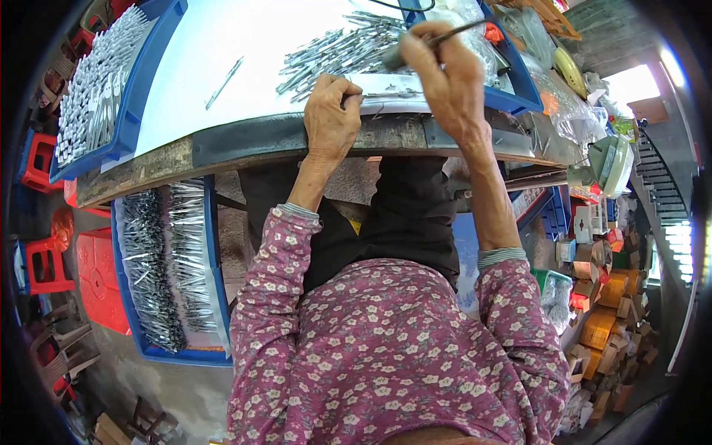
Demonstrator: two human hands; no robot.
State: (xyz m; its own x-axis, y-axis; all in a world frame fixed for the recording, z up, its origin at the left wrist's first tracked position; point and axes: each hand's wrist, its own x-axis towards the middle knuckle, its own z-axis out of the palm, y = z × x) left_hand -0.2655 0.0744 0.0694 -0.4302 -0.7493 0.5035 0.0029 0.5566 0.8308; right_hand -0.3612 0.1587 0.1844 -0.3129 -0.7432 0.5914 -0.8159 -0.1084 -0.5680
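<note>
Both hands are up at the near edge of the table [222, 148]. The left hand [330, 119] is curled tight, its fingers pinching a small metal piece [389, 94] down against the white sheet [222, 44]. The right hand [445, 78] is clamped around a slim dark-handled tool [445, 33], the handle angling up and to the right while the working end comes down just beside the left fingertips. Exactly where tip meets part is hidden behind the knuckles.

Just beyond the hands lies a loose pile of thin grey metal pins [337, 52], fanned out on the sheet. One stray pin [225, 81] lies well apart to the left.

Now the trays. A blue tray [137, 89] on the left of the table holds rows of pale pieces [93, 89], laid out neatly. Lower down, beside the person's left side, a second blue tray [211, 267] carries dense bundles of metal parts [159, 259].

How far along? Judging by the stock, plenty is already sorted into those trays, yet the loose pile on the sheet looks sizeable, so a good share seems left. Which tray is finished work I cannot tell.
</note>
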